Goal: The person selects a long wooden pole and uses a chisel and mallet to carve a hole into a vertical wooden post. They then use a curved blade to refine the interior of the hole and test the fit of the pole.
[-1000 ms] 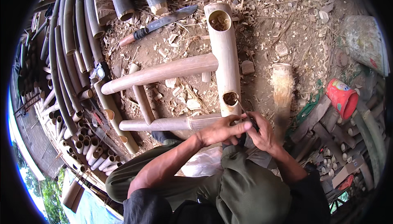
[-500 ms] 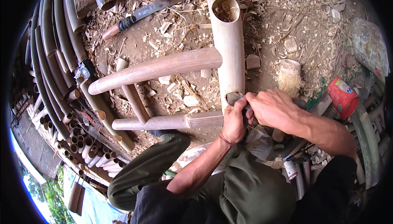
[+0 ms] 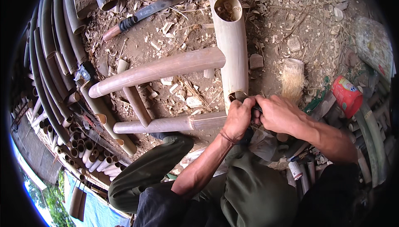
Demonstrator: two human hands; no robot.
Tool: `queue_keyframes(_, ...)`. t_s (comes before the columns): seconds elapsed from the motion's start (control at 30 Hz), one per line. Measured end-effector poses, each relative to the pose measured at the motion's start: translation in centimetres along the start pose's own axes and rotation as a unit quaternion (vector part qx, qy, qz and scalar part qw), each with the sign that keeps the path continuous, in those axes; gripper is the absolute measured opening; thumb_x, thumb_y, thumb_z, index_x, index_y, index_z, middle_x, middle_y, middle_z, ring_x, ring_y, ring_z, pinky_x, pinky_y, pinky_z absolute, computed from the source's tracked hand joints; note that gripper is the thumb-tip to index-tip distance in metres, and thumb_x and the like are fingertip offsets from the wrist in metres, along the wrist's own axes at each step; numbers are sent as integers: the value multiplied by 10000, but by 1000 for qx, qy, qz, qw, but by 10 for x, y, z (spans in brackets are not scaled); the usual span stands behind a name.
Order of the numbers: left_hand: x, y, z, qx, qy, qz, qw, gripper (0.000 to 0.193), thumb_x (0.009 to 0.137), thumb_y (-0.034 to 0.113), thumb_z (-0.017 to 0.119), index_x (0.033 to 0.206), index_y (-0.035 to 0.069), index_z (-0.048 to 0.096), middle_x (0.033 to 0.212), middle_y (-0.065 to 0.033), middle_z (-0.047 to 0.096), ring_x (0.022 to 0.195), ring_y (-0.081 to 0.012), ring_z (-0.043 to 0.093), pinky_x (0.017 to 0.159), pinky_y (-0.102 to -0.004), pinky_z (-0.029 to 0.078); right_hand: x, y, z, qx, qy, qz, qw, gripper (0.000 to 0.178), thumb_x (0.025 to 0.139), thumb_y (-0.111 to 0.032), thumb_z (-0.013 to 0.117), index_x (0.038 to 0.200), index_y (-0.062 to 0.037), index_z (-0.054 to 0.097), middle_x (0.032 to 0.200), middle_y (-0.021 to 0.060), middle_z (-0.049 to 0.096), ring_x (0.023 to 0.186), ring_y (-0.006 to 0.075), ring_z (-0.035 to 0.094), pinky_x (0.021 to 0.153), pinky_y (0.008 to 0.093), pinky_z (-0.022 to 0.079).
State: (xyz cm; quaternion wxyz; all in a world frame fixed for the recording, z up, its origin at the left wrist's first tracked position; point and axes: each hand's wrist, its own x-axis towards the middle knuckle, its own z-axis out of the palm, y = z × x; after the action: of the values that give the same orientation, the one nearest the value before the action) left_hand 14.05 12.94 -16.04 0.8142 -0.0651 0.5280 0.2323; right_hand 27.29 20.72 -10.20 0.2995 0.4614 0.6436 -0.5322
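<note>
A thick pale bamboo post lies upright in the view, with a large round hole near its far end and another hole near my hands. Two bamboo rails, an upper one and a lower one, run left from it, joined by a short crosspiece. My left hand is closed at the near hole, around a knife whose short metal blade sits at the hole's edge. My right hand is closed around the knife's dark handle, beside the left. The fingers hide most of the knife.
A machete lies on the ground among wood chips. A frayed bamboo brush and a red can are on the right. Long bamboo poles and cut tubes are stacked at left. My bent legs are below the frame.
Both hands have shifted slightly at the near hole, the right one a little down and to the right. The blade's angle has changed. The bamboo frame has stayed almost in place.
</note>
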Motion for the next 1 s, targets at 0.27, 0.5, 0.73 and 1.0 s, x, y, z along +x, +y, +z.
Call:
queue_keyframes(0.27, -20, -22, -1, -396, -140, 46, 906, 370, 989, 305, 483, 1269, 66, 518, 1282, -77, 573, 1176, -208, 545, 990, -412, 440, 18, -36, -39, -241, 47, -201, 948, 53, 717, -104, 640, 738, -79, 682, 700, 121, 684, 654, 271, 692, 530, 374, 510)
queue_keyframes(0.5, -10, -26, 15, 186, 82, 142, 969, 365, 949, 266, 489, 895, -61, 644, 682, -85, 656, 596, -123, 579, 530, -277, 442, -18, 33, 56, 34, 171, -79, 981, 339, 854, -220, 632, 1144, -61, 555, 696, 197, 657, 652, 385, 666, 580, 488, 523)
queue_keyframes(0.73, -2, -47, -8, -234, -84, 123, 961, 401, 1003, 319, 465, 1265, 26, 546, 1221, -116, 599, 1116, -184, 565, 926, -363, 465, 8, -2, 12, -322, 86, -171, 927, 229, 812, -172, 642, 987, -25, 644, 701, 105, 690, 667, 238, 705, 553, 368, 535)
queue_keyframes(1.0, -21, -37, 10, -224, -20, 109, 968, 347, 997, 341, 499, 1171, 59, 604, 748, -41, 605, 704, -155, 557, 674, -304, 450, -16, -6, -2, -137, 88, -106, 981, 266, 833, -219, 635, 1045, -59, 620, 768, 157, 695, 718, 330, 691, 615, 434, 537)
